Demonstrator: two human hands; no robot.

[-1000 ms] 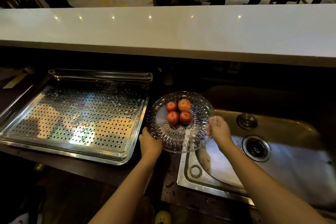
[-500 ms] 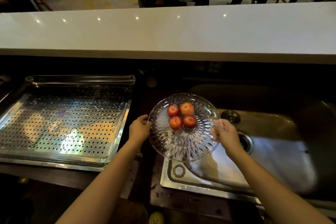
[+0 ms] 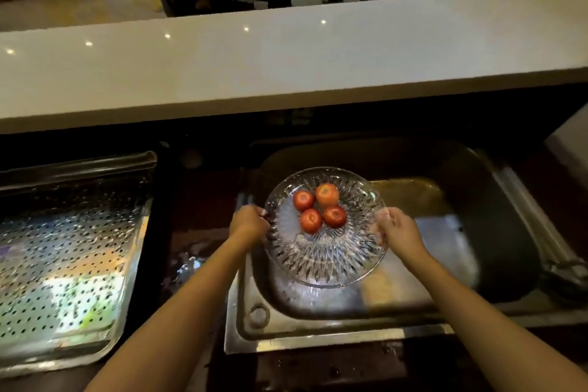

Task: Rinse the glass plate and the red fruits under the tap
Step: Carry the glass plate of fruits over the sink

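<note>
The glass plate is held over the sink, so drips fall in. The left hand and right hand are closed on opposite rims, keeping four red fruits from rolling. No tap is seen.

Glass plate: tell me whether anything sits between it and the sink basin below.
Nothing visible does. The glass plate with four red fruits is held at opposite rims by the left hand and right hand, directly over the open sink. The tap itself is not visible in this view.
</note>
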